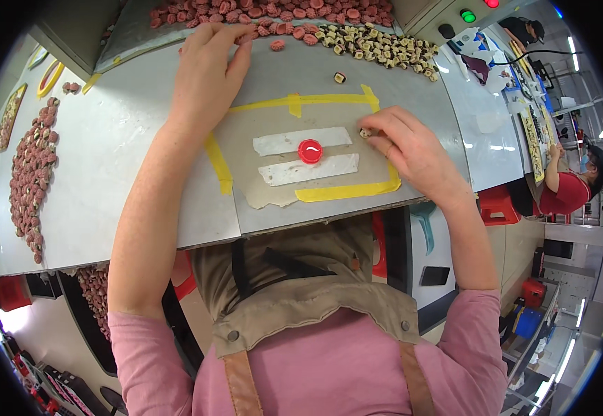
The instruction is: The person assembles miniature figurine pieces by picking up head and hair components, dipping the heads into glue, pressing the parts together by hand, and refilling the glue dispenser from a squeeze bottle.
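My left hand (211, 69) reaches to the front of a heap of small pink ridged oval pieces (301, 12). Its thumb and forefinger close around one pink piece. In my right hand (409, 149), the fingertips pinch a small cream-and-dark piece (364, 132) above the right side of a taped-down beige sheet (246, 187). Midway on that sheet sits a round red piece (310, 150) with a white curved mark. It lies between two white strips (301, 141), one beyond it and one nearer me.
Cream-and-dark square pieces (378, 47) are heaped at the back right, with a single one (340, 78) apart. Yellow tape (346, 191) edges the sheet. Paired pink pieces (34, 173) form a long pile at left. A co-worker in red (572, 187) sits far right.
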A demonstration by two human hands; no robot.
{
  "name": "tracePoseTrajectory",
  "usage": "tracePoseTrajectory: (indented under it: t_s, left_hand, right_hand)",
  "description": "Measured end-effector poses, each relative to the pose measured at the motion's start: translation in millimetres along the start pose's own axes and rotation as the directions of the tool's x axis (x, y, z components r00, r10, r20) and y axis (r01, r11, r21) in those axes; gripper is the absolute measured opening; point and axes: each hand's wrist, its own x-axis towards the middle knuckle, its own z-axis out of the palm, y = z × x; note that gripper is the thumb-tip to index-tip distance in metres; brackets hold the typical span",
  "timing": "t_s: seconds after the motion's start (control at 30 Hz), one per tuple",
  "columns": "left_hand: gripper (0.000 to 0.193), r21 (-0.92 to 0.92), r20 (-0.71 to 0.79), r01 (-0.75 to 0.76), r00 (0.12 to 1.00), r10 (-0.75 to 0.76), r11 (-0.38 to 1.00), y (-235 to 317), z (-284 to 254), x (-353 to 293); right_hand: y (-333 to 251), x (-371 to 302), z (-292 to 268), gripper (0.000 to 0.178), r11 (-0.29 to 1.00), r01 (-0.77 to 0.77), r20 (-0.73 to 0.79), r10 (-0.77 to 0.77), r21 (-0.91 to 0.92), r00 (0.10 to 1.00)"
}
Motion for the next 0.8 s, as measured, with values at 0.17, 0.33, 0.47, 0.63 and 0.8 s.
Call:
tracePoseTrajectory:
  t_s: [0.17, 0.33, 0.47, 0.63, 0.8]
  left_hand:
    - [0.029, -0.523, 0.151, 0.36, 0.931, -0.332, 0.772, 48.9, -44.4, 2.8]
    - [0.034, -0.781, 0.416, 0.591, 0.732, -0.54, 0.2, 83.2, -64.9, -45.0]
    - [0.032, -0.765, 0.604, 0.625, 0.613, -0.509, -0.155, 96.6, -58.7, -74.3]
    - [0.032, -0.76, 0.642, 0.595, 0.623, -0.447, -0.262, 104.9, -46.5, -85.7]
    - [0.032, -0.783, 0.62, 0.541, 0.633, -0.465, -0.307, 99.1, -44.1, -88.4]
  right_hand:
    - [4.3, -0.2, -3.4, 0.012, 0.996, 0.031, 0.061, -0.026, -0.084, 0.998]
    - [-11.3, 3.7, 0.9, 0.013, 0.999, 0.021, 0.033, -0.022, 0.039, 0.999]
    - [-45.8, 16.6, 18.1, 0.015, 0.984, 0.173, 0.014, -0.174, 0.046, 0.985]
    - [-42.7, 22.3, 41.7, 0.015, 0.983, 0.184, -0.022, -0.184, -0.031, 0.983]
    - [-45.1, 21.4, 40.9, 0.016, 0.986, 0.169, -0.001, -0.169, -0.006, 0.986]
